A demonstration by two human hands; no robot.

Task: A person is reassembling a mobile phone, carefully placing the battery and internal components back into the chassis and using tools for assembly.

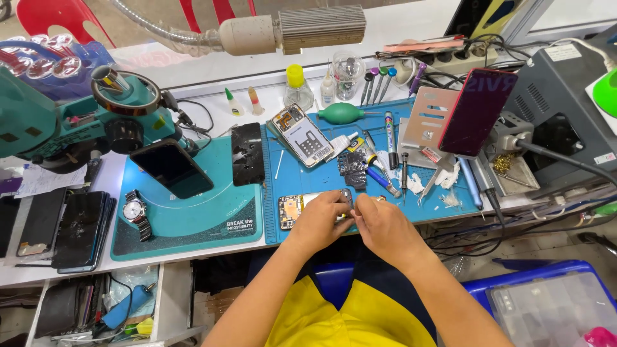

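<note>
Pinched between both hands, left hand and right hand, lay 1 opened phone at the blue mat's near edge. Step judged: internal part work; next move needs a fine, steady pull beside the tweezers.

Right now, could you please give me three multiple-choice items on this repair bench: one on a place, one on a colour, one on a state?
1. Where does the wristwatch lie?
A. on the teal microscope base mat
B. in the drawer
C. on the blue mat

2. What colour is the air blower bulb?
A. red
B. green
C. white

3. In what state is the phone under the left hand and right hand?
A. sealed in a case
B. screen lit
C. opened, with its insides showing

Answers: 1 A, it sits left of the blue mat, on the teal one. 2 B, the bulb is green. 3 C, orange and metal inner parts show.
</note>
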